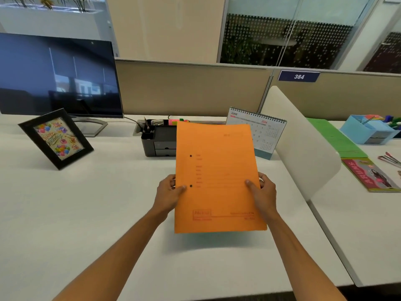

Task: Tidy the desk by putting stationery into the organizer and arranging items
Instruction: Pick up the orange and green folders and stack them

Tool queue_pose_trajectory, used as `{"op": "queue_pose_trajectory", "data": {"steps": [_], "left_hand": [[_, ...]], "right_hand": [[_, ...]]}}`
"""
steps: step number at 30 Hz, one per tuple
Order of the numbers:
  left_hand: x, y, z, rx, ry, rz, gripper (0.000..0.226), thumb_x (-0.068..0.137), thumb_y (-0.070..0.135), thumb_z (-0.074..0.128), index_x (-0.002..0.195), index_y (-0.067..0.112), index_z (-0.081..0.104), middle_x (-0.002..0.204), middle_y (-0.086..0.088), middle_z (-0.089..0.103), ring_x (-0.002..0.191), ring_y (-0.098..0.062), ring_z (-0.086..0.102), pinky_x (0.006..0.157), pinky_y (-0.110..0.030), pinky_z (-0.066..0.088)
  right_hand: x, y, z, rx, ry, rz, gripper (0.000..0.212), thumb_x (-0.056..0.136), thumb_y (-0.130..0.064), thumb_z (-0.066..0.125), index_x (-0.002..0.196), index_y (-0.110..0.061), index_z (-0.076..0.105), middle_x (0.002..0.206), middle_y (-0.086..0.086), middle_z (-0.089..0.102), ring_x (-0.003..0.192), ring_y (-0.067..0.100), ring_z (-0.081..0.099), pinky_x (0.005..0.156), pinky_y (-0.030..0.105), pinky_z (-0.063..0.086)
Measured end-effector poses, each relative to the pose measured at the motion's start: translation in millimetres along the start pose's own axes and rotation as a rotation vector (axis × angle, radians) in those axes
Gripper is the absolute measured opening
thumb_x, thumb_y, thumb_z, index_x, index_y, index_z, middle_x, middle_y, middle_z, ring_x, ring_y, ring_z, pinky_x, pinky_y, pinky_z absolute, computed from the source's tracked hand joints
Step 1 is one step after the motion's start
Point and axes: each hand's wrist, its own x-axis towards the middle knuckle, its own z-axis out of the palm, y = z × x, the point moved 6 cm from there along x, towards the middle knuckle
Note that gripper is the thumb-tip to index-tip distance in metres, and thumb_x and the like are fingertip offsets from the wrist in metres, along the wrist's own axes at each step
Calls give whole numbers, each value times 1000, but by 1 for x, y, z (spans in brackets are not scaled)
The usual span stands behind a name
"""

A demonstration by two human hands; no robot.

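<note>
Orange folder (218,177) held up above the white desk (86,213), in front of the black organizer (157,141). Left hand (168,193) and right hand (263,190) gripping its side edges, thumbs on top, fingers curled underneath.

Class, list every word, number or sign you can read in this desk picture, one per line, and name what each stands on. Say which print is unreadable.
"384": blue sign on the partition.
"JUNE" and "2026": desk calendar; its small date grids are too small to read.
"Happy Birthday": card in the black picture frame.
Orange folder, gripped by left hand and right hand: red print too blurred.
Magazine: title unclear.
</note>
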Motion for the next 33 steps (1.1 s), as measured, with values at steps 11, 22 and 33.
{"op": "queue_pose_trajectory", "data": {"steps": [11,22,33], "left_hand": [[1,-51,75,176,-87,-209,15,88,10,65,101,15,62,100,-1,67,88,-15,66,64,-22,51],[4,-59,113,338,-68,-226,21,72,6,53,89,-4,63,87,-16,69,76,-28,67,71,-42,57],[1,-43,166,315,-192,-186,27,71,2,46,91,-8,61,86,-19,66,70,-22,56,62,-31,46]], "right_hand": [[19,69,-44,-262,-93,252,8,89,-14,65,97,-17,64,92,4,66,79,20,61,68,29,45],[35,99,-59,-764,-100,152,33,89,-36,59,108,-9,58,119,11,51,107,32,54,85,40,47],[43,110,-91,-989,-14,135,33,93,-29,52,117,-8,58,136,17,46,122,34,45,92,48,44]]}}
